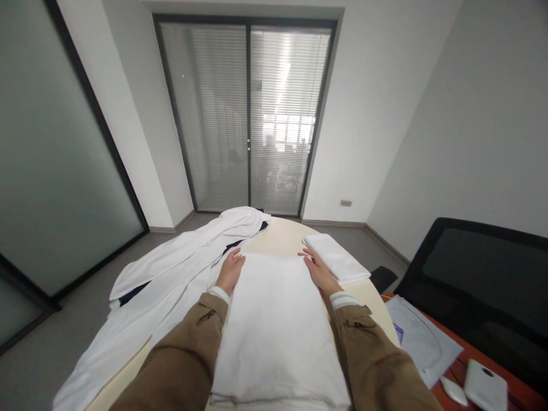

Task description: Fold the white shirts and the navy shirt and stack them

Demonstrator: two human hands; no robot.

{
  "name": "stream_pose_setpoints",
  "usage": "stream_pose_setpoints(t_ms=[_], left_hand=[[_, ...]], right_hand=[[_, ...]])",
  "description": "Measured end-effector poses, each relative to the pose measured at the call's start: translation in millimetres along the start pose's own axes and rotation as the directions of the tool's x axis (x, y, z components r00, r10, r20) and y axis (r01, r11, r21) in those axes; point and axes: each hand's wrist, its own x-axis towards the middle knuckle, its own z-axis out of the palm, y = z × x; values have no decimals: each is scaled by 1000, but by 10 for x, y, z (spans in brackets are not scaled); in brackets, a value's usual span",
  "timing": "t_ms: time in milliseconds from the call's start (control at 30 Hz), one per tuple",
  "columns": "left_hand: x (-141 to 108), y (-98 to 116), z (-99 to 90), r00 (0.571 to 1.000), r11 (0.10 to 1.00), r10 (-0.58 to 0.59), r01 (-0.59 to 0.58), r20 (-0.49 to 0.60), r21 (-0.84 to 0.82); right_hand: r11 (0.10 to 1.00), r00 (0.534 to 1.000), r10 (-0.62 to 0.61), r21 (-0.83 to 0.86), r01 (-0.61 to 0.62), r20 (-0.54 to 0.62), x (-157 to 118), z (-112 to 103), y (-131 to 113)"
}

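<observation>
A white cloth [278, 325], folded into a long rectangle, lies flat in front of me on the pale round table [282, 234]. At its far left corner is my left hand [232, 270], with the thumb at the cloth's edge and the fingers loosely extended. My right hand [319, 272] is at the far right corner, its fingers apart and pointing inward over the edge. Neither hand visibly pinches the cloth. Just beyond my right hand lies a smaller folded white cloth [338, 260]. Loose white garments [180, 274] with dark parts spread along the table's left side.
On the right, a reddish desk [440, 319] holds papers [419, 337], a white mouse [454, 391] and a white device [486, 385]. A black mesh chair [479, 285] stands behind it. Ahead is a glass partition [248, 114] with blinds. The garments overhang the table's left edge.
</observation>
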Motion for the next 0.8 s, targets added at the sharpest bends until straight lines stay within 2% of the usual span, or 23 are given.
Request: stream_pose_setpoints(t_ms=[67,100,167,233,300,367,400,500,600,667,800], left_hand=[[-11,34,37,994,981,106,-103,-7,166],[-34,54,63,986,951,163,-165,30,261],[-120,79,130,944,829,261,-327,204,453],[-245,61,200,866,657,272,-486,420,576],[-376,-4,255,810,486,215,-573,545,660],[-482,-86,284,812,360,178,-580,556,731],[-519,-120,291,821,326,177,-570,543,754],[-577,-161,290,834,333,208,-552,512,764],[-588,-124,268,839,414,211,-541,501,732],[-584,-101,242,861,473,184,-500,474,725],[-564,-141,179,904,537,205,-425,376,729]], right_hand=[[981,995,-101,-168,96,-23,-15,-14,-92],[961,990,-139,-239,136,6,-39,-15,-171],[907,969,-199,-348,238,145,-114,10,-362],[857,932,-158,-423,293,326,-210,77,-537],[806,902,-42,-520,284,429,-304,168,-642],[751,899,73,-616,236,433,-372,250,-668],[727,904,111,-654,209,412,-395,280,-659],[683,926,152,-714,154,345,-424,326,-603],[691,938,161,-714,115,307,-425,341,-556],[699,950,151,-709,93,274,-424,356,-530],[673,989,133,-738,-45,62,-427,404,-461]])
